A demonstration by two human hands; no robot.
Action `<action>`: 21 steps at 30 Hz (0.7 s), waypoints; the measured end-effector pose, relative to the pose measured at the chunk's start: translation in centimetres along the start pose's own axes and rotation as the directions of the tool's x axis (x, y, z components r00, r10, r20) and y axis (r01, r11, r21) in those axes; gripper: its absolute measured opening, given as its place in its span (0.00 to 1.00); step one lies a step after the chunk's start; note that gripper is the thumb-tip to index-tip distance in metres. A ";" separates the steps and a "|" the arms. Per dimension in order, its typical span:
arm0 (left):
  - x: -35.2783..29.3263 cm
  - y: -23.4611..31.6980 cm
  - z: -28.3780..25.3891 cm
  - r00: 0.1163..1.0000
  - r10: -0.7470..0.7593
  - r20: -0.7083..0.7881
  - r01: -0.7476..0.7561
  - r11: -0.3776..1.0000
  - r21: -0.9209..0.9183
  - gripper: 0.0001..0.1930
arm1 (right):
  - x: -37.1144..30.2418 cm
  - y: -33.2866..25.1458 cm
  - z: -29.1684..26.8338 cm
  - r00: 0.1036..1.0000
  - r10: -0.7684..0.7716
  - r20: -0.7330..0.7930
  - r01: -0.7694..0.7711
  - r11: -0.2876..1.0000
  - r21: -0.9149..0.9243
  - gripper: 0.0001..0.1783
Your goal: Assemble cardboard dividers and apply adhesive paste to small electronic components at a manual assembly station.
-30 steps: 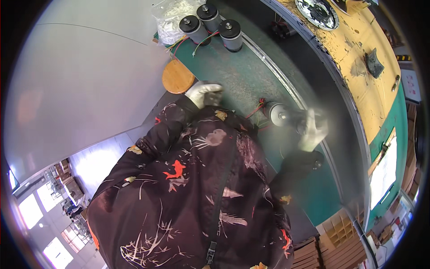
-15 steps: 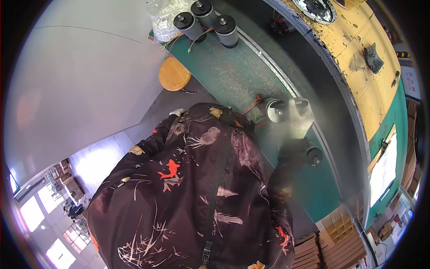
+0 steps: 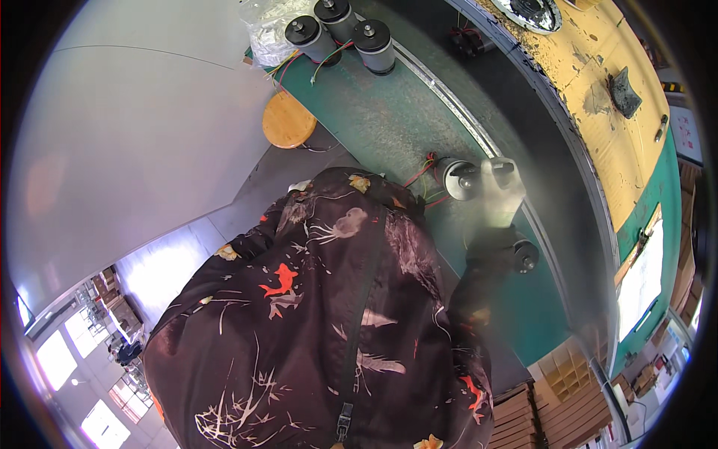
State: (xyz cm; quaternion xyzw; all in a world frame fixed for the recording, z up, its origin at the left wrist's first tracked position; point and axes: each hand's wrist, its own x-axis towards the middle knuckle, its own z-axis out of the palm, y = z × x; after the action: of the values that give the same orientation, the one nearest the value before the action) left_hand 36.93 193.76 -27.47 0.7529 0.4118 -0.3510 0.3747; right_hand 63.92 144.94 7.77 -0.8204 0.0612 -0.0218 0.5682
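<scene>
My right hand (image 3: 502, 193), in a whitish glove, is beside the shaft end of a grey cylindrical motor (image 3: 458, 179) lying on its side on the green bench. Its fingers look curled around a small dark thing, but blur hides what it is. Red and yellow-green wires (image 3: 420, 173) trail from the motor's rear. Another black-ended motor (image 3: 526, 257) lies just beyond my right forearm. Of my left hand (image 3: 301, 185), only a bit of white glove shows past my dark patterned sleeve; its fingers are hidden.
Three upright motors (image 3: 374, 46) with loose wires stand at the far end of the green bench (image 3: 374, 112), next to a clear plastic bag (image 3: 273, 34). A metal rail (image 3: 449, 97) runs along the bench. A round wooden stool (image 3: 289, 120) stands left; a yellow stained board (image 3: 583, 82) lies right.
The view has shifted very slightly. My right hand stays beside the motor, sitting slightly lower and closer in against it; nothing else has visibly moved.
</scene>
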 end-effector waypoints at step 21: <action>-7.2 10.6 -2.5 0.952 -0.125 -0.281 0.128 0.992 -0.006 0.14 | -1.3 0.3 -0.1 0.992 -0.022 -0.126 0.025 0.999 0.027 0.08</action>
State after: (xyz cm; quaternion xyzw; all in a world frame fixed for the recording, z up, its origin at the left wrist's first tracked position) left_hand 43.86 189.32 -17.29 0.7693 0.5060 -0.2664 0.2848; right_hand 62.60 144.93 7.59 -0.8098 0.0870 -0.0810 0.5745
